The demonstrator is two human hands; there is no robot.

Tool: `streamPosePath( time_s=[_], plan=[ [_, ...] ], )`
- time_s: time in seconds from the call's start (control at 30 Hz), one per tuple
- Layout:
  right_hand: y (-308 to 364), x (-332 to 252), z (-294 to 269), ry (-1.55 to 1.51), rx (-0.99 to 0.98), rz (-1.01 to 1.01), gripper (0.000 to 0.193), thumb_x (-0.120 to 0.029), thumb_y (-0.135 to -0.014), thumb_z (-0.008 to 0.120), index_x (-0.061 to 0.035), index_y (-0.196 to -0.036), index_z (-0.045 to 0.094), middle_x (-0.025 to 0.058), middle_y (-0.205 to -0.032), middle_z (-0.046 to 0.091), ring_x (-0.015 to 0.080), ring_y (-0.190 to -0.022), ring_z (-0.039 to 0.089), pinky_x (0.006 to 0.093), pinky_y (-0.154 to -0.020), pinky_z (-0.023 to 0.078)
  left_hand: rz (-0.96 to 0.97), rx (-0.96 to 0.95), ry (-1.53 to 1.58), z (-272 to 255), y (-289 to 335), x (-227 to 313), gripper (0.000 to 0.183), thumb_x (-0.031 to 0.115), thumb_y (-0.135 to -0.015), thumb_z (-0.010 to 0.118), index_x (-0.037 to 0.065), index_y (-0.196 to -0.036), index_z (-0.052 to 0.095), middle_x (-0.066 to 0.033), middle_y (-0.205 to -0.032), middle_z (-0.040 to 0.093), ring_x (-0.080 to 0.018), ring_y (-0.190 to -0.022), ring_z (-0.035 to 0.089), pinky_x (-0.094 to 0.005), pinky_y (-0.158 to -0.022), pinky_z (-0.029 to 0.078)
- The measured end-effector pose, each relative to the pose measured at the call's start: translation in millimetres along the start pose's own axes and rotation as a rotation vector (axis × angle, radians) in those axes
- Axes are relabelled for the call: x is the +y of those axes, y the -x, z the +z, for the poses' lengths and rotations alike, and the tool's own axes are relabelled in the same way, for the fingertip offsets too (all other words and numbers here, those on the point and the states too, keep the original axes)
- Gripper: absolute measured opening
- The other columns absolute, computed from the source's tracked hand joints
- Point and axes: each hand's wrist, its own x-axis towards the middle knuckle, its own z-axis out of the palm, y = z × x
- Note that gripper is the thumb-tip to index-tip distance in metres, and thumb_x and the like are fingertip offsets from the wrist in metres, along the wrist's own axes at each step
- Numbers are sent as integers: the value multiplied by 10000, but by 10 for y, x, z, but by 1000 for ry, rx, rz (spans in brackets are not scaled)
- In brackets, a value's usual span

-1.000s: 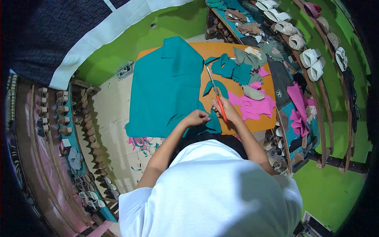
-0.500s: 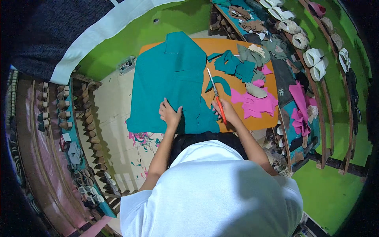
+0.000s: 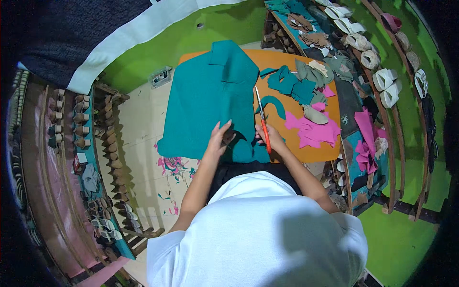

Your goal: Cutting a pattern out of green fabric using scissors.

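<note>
1. At the far left, racks hold rows of heeled shoes [image 3: 83, 117]; the dark rim cuts the racks off, so the outside bits are hard to make out
2. Next comes a row of brown pointy shoe shapes [image 3: 112, 157], and above it a dark cloth [image 3: 81, 38] with a white edge runs out of view
3. Tiny pink and green scraps [image 3: 174, 165] lie on the floor [image 3: 138, 119], too small to count
4. A big green sheet [image 3: 203, 103] lies over the left part of the orange worktop [image 3: 300, 153] and hides much of it
5. The left hand [image 3: 219, 139] is on the sheet near its close edge, fingers a bit apart; I cannot tell if it pinches the sheet
6. Between the two hands is a dark patch [image 3: 236, 137], maybe shadow or a gap, I cannot tell
7. The person's white top [image 3: 253, 225] fills the bottom, and the lower edge cuts it off
8. The right hand [image 3: 270, 137] is wrapped around the scissors [image 3: 261, 109], hiding part of the orange handles; the blades point away from the person, beside the sheet
9. A curved green strip [image 3: 276, 104] lies just right of the blades
10. Farther right, pink pieces [image 3: 315, 133] and grey-green pieces [image 3: 308, 71] overlap, so some shapes are hidden
11. At the far right, white shoes [image 3: 388, 88] sit on a rack
</note>
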Motion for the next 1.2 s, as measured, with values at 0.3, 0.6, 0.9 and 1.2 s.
streamPosePath(
  time_s=[0.3, 0.6, 0.9, 1.2],
  plan=[
    [-90, -140, -13, 223, 114, -278, 384, -313, -650, 686, -37, -752, 439, 27, -622, 444, 108, -573, 433, 272, -526, 377, 110, -152, -201, -37, -56, -74, 331, 125, -733, 612, 72, -1017, 450, -22, -772, 552, -77, -623, 524, -189, -516, 421],
    [-6, -614, -448, 275, -238, -419, 314, -229, -683, 670, -64, -795, 428, -10, -655, 397, 74, -595, 393, 217, -522, 340, 265, -364, -415, 140, 16, 175, 487, 109, -715, 619, 81, -1165, 436, -55, -884, 517, -46, -568, 457, -170, -403, 328],
    [50, -857, -466, 88, -196, -422, 239, -125, -723, 639, -55, -821, 432, -27, -674, 401, 60, -613, 393, 201, -549, 351, -91, -526, -415, 147, -28, 167, 354, 48, -745, 494, 96, -1094, 519, -102, -1021, 524, -14, -313, 327, -160, -227, 217],
    [290, -852, -518, 218, 226, -400, 281, -184, -766, 582, 17, -912, 449, 79, -735, 509, 155, -677, 503, 289, -622, 410, 440, -381, -230, 472, 71, 172, 398, 1, -698, 614, -12, -1080, 506, -112, -1049, 525, -139, -930, 499, -256, -829, 388]
  ],
)
